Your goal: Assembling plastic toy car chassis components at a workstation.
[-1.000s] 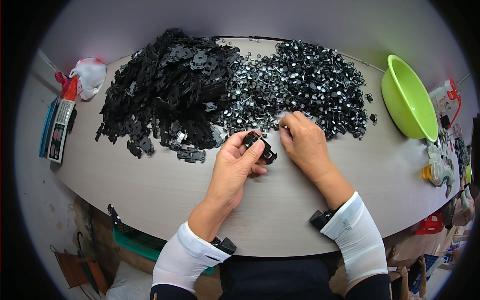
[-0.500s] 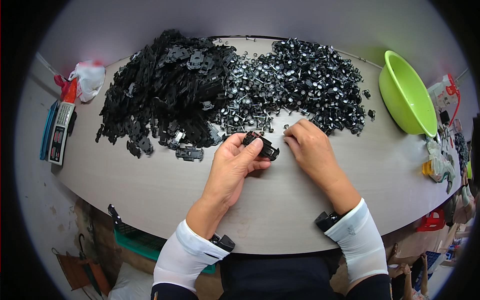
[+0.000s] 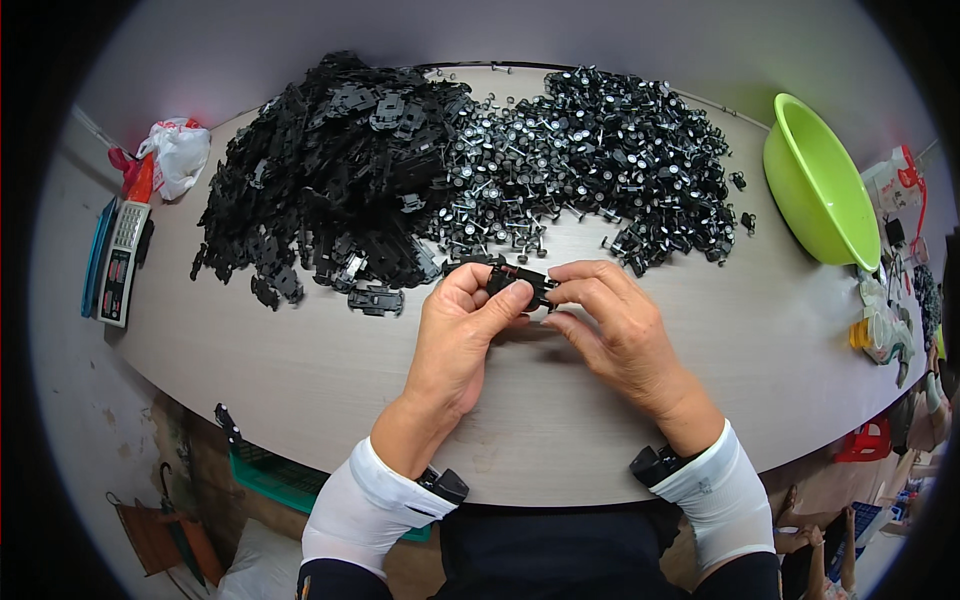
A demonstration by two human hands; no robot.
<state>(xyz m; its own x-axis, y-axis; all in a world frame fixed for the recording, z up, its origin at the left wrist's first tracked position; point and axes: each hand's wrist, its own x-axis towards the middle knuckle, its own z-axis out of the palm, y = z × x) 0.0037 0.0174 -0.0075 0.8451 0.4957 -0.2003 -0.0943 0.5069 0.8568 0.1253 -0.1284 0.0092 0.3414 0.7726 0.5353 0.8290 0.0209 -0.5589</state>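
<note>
My left hand [image 3: 462,335] and my right hand [image 3: 612,325] meet over the middle of the table and both grip one small black plastic chassis part [image 3: 520,281] between thumbs and fingertips. Just behind the hands lies a big heap of flat black plastic frames [image 3: 330,170] on the left. A second heap of small black wheel-and-axle pieces [image 3: 590,150] with silvery hubs spreads to the right of it. One loose black frame [image 3: 375,300] lies on the table left of my left hand.
A lime green basin [image 3: 815,180] stands at the table's right end, with small bottles and clutter [image 3: 885,330] beyond it. At the left end are a calculator [image 3: 122,265], a blue flat thing [image 3: 95,255] and a white plastic bag [image 3: 178,150]. The wooden table [image 3: 300,390] curves toward me.
My right hand came back from the wheel heap to the chassis part held by my left hand. Both hands now pinch the part together, slightly nearer to me.
</note>
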